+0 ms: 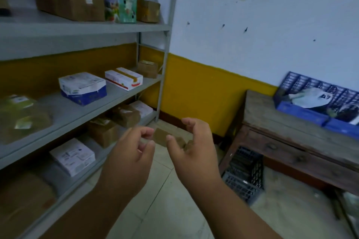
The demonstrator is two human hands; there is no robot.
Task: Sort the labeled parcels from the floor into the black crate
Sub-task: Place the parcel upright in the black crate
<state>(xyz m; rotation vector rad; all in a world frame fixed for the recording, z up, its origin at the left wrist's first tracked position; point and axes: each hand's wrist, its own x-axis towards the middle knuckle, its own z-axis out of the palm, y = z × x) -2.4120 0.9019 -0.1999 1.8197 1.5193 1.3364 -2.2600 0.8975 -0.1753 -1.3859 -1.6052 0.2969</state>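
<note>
My left hand [132, 153] and my right hand [194, 151] are raised side by side in the middle of the view, fingers curled and apart, holding nothing. Between and behind them a few small brown cardboard parcels [165, 137] lie on the tiled floor near the corner, partly hidden by my fingers. A black crate [244, 174] stands on the floor to the right, half under the wooden bench. The picture is blurred, so I cannot read any labels on the floor parcels.
A grey metal shelf rack [116, 101] fills the left side, holding white, brown and coloured boxes. A wooden bench [291, 128] at the right carries a blue crate [314, 106] with bagged parcels. Pale floor tiles [174, 209] lie below my arms.
</note>
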